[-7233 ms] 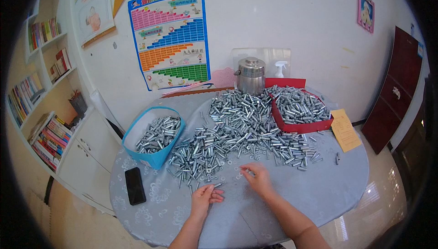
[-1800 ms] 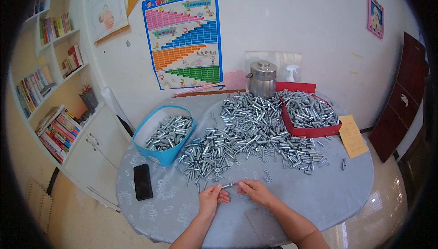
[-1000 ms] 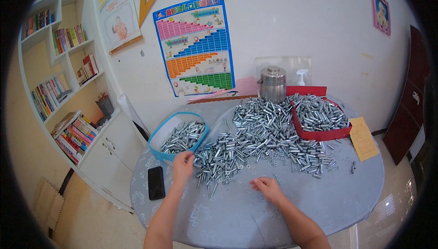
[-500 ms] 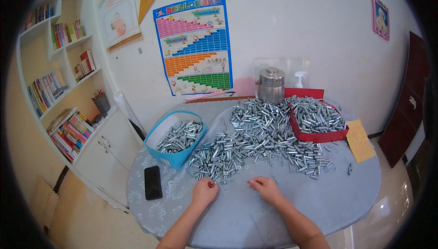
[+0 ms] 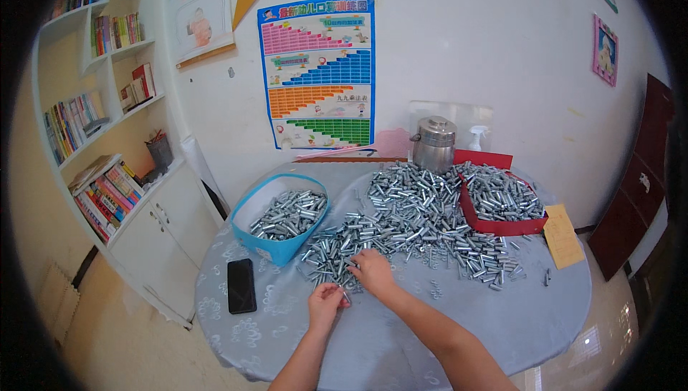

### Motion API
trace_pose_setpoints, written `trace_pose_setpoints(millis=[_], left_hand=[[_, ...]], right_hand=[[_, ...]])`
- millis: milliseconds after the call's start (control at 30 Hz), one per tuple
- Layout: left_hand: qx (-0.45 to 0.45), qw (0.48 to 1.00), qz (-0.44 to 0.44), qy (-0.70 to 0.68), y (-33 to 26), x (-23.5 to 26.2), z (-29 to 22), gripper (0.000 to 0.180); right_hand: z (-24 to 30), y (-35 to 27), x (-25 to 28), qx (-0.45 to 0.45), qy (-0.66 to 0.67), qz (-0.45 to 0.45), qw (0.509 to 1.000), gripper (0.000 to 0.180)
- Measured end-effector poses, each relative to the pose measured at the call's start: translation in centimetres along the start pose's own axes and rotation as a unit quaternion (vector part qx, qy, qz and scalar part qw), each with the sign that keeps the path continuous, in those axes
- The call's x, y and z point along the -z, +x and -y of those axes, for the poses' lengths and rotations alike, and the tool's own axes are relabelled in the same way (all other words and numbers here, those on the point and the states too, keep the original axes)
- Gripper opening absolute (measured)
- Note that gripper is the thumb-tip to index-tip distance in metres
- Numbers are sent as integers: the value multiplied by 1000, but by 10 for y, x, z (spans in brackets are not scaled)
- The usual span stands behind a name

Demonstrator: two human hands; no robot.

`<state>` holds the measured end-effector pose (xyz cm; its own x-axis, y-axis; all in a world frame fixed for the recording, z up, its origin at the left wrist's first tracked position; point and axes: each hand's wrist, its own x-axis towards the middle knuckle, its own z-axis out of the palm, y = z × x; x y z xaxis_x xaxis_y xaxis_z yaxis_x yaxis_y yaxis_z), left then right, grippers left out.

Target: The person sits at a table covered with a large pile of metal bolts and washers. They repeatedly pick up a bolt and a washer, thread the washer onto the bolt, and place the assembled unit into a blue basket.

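A wide heap of short silvery metal tubes (image 5: 416, 204) spreads over the middle of the table. At its near left edge, my left hand (image 5: 327, 305) is closed, with a metal tube (image 5: 347, 297) showing at its fingertips. Just beyond it and slightly to the right, my right hand (image 5: 374, 272) pinches at the rim of the heap; what sits between those fingertips is too small to make out. Beside the heap on the left stands a blue box (image 5: 288, 249) with many tubes in it. A red box (image 5: 502, 227), also full of tubes, stands at the far right.
A black phone (image 5: 241, 286) lies on the grey tablecloth (image 5: 401, 348) at left. Behind the heap stand a steel pot (image 5: 434, 149) and a white spray bottle (image 5: 476, 136). Yellow paper (image 5: 564, 236) lies at the right edge. Small washers (image 5: 435, 289) are scattered in front.
My right hand has moved left and forward to the heap's edge, close to my left hand. The left hand has shifted slightly right and nearer me, and a tube now shows at it. The view has tilted slightly.
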<state>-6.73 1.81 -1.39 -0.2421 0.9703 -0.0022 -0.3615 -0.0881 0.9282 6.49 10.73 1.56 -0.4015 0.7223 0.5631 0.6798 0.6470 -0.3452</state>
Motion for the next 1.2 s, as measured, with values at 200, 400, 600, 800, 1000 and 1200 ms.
trace_pose_setpoints(millis=[200, 400, 600, 800, 1000, 1200], left_hand=[[0, 997, 28, -66, 1, 4, 2, 15], [29, 992, 46, -111, -8, -10, -12, 19], [62, 982, 77, -158, -16, -19, -8, 13], [113, 964, 105, -216, -21, -23, -7, 10], [136, 961, 111, -216, -23, -24, -6, 9], [132, 962, 109, -213, -22, -24, 2, 8]], right_hand=[[-9, -3, -1, 1, -7, -9, 1000, 15], [-8, -40, 37, -220, 291, 39, 930, 16], [-2, -82, 58, -284, 600, 65, 745, 19], [-1, -99, 52, -277, 576, -19, 769, 17], [-4, -104, 45, -258, 608, -24, 750, 20], [-2, -104, 48, -281, 626, -10, 727, 22]])
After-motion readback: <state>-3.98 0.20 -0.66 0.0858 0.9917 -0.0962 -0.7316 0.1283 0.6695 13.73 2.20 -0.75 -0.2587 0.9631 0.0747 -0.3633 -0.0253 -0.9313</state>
